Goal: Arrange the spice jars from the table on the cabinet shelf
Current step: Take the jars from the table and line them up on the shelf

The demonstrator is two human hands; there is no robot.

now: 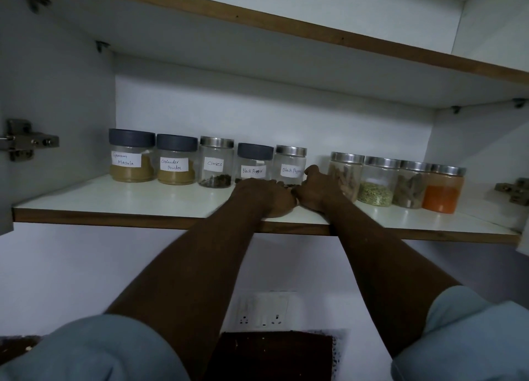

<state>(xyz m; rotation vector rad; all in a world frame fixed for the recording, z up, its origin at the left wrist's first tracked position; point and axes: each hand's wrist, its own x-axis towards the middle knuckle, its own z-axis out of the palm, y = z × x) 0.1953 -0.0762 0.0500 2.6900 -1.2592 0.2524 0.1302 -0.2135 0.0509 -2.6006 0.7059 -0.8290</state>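
Observation:
Several spice jars stand in a row on the white cabinet shelf (120, 201). From the left: Garam Masala jar (131, 157), Coriander Powder jar (176, 161), Cloves jar (216, 163), dark-lidded Black Pepper jar (254, 158), steel-lidded Black Pepper jar (289, 161). After a gap come a cinnamon-stick jar (347, 166), a green-seed jar (378, 183), a brown-spice jar (410, 186) and an orange-powder jar (443, 190). My left hand (267, 196) lies on the shelf at the foot of the two pepper jars, fingers hidden. My right hand (316, 189) sits in the gap, thumb raised beside the steel-lidded pepper jar.
An upper shelf (315, 34) hangs above the jars. Door hinges are on the left wall (23, 141) and at the right edge (513, 191). A wall socket (263, 309) and a dark board (274, 355) lie below the shelf.

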